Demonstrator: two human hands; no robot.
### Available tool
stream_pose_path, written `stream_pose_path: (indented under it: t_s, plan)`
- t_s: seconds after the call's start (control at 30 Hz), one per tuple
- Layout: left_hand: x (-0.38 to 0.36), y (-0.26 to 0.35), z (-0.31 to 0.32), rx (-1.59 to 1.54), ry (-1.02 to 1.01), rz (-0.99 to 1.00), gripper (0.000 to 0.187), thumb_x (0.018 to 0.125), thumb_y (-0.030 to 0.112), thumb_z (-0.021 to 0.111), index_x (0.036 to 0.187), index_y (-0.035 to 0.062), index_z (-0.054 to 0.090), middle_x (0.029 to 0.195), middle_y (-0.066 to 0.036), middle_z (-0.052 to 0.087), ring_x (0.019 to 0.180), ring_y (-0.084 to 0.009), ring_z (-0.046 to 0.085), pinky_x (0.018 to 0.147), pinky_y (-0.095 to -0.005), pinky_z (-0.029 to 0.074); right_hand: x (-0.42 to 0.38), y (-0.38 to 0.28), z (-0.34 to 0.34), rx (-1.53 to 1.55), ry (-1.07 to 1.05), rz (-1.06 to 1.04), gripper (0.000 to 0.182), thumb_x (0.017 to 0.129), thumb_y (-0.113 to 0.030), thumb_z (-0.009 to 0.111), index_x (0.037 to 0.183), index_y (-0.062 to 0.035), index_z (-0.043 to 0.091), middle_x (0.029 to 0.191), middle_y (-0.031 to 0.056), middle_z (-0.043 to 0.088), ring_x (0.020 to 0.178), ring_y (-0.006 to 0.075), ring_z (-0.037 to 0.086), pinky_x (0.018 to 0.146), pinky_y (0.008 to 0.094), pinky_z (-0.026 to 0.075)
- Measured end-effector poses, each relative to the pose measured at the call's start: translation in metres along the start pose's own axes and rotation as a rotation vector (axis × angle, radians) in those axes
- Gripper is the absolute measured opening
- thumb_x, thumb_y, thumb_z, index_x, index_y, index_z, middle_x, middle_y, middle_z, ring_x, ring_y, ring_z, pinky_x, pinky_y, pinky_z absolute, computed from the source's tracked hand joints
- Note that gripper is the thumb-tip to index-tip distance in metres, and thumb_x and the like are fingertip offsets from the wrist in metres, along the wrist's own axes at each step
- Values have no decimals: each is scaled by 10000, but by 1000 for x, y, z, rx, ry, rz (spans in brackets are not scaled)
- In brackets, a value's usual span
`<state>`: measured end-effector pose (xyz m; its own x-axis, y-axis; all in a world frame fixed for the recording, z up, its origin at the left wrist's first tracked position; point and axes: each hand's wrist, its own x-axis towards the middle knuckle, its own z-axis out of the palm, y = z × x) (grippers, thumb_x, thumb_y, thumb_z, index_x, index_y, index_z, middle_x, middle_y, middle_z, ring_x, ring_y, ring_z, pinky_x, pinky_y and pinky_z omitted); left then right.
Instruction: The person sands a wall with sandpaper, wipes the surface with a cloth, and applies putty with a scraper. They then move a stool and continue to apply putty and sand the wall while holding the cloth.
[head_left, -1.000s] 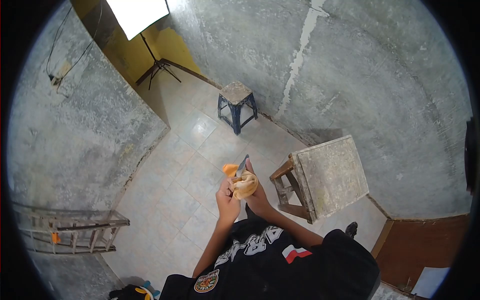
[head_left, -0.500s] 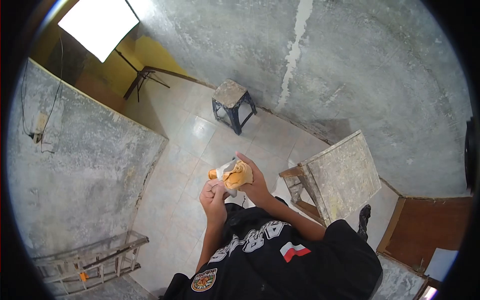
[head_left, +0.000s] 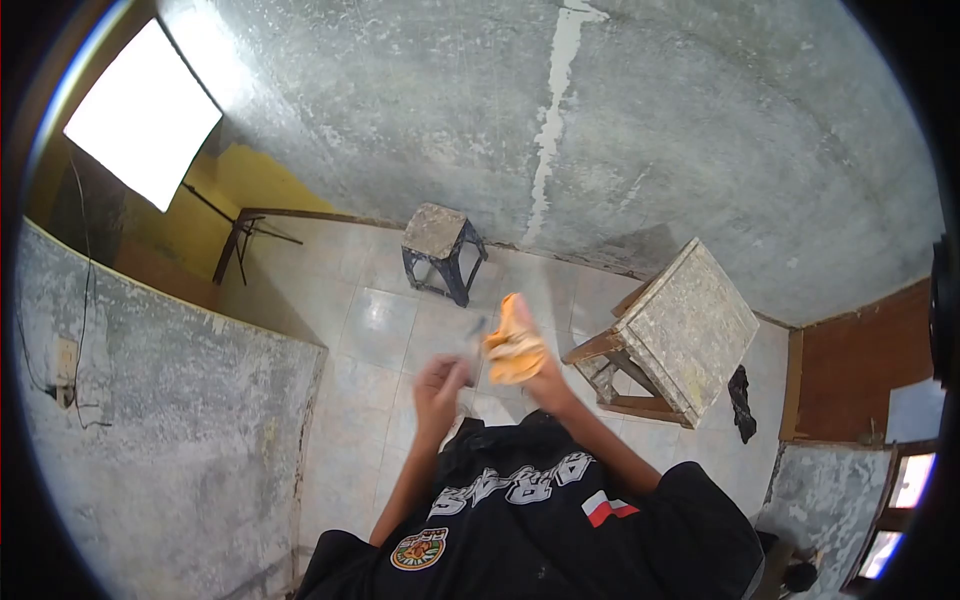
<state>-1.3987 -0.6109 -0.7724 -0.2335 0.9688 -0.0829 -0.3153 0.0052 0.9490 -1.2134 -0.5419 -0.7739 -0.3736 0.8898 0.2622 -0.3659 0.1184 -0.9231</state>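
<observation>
nearest is the black shirt point(head_left: 640, 550). past its hem, the right hand point(head_left: 542, 377) grasps a crumpled orange cloth point(head_left: 515, 357); just beside it, the left hand point(head_left: 437, 388) is curled closed on a thin grey object point(head_left: 477, 332), blurred. farther off stand a wooden stool point(head_left: 692, 325), a dark-legged stool point(head_left: 436, 232) and a bright lamp point(head_left: 145, 115).
</observation>
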Motion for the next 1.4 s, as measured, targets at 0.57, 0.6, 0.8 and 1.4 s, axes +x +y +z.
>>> stream_pose_path:
  t_s: [0.57, 0.6, 0.8, 1.4]
  plan:
    - [-17, 8, -115, -578, -548, -426, 573, 1076, 346, 313, 1467, -57, 428, 1476, -171, 512, 1362, -287, 502, 1158, -439, 362, -17, 26, 102, -239, -142, 180, 786, 981, -116, 579, 1640, -45, 155, 1704, 192, 131, 1582, 286, 112, 1250, 398, 126]
    - [-20, 11, -116, -493, -493, -413, 605, 1091, 367, 252, 1481, -71, 398, 1500, -193, 482, 1356, -321, 505, 1157, -461, 374, -15, 24, 111, -245, -135, 175, 786, 981, -116, 579, 1640, -45, 155, 1704, 192, 131, 1582, 286, 112, 1250, 398, 126]
    - [-14, 12, -124, -426, -541, -382, 661, 1074, 429, 347, 1545, -34, 314, 1480, -141, 495, 1349, -261, 503, 1146, -413, 369, -11, 25, 141, -241, 78, 320, 952, 881, -75, 756, 1633, -41, 173, 1572, 119, 393, 1402, 200, 430, 1157, 336, 347]
    - [3, 39, -108, -477, -315, -420, 499, 1108, 356, 374, 1357, -37, 553, 1346, -107, 606, 1232, -162, 574, 1066, -329, 429, 5, 44, 151, -591, 418, 39, 276, 824, -186, 803, 980, 21, 706, 857, 116, 769, 753, 161, 732, 692, 324, 575]
